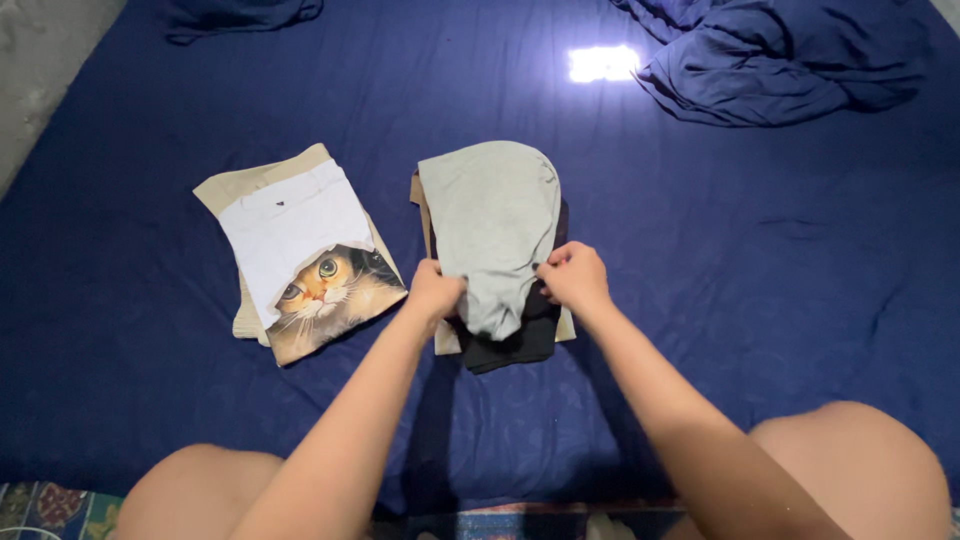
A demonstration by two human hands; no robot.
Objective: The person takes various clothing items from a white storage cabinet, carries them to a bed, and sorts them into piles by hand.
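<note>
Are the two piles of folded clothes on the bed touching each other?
Apart. The head view shows a strip of blue bed sheet between the cat-print pile and the grey-topped pile.

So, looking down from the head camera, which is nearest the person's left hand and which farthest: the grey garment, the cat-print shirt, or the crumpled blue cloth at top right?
From the left hand:
1. Grey garment, gripped by that hand, on top of the middle pile.
2. Cat-print shirt, on the folded pile just to its left.
3. Crumpled blue cloth, far off in the top right corner of the blue sheet.
</note>
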